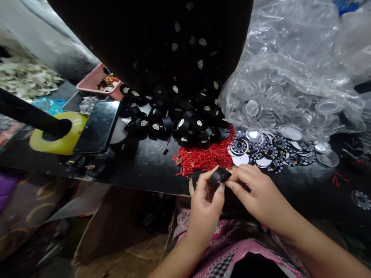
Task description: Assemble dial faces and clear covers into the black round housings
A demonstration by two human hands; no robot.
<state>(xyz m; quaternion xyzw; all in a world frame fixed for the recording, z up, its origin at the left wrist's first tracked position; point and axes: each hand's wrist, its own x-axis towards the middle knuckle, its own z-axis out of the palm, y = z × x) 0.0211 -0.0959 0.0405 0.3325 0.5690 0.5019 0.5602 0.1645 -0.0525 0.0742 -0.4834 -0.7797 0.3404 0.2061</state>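
Note:
Just over the table's front edge, my left hand [208,199] grips a small round black plastic case [218,177] between thumb and fingers. My right hand [251,186] pinches at the case's right side; whether a small part sits between those fingertips is hidden. Behind my hands lies a heap of thin red plastic pieces [199,157]. To its right spread several printed black-and-white dial discs [271,151], some turned white side up. A pile of similar black cases [194,125] rises behind the red pieces, many showing a pale plate.
Clear round covers [269,100] fill a plastic bag at the back right. On the left, a phone [97,126] leans near a yellow tape roll [59,133] with a dark bar through it. A pink tray [100,83] of small parts stands behind. The dark table's edge [145,184] runs before me.

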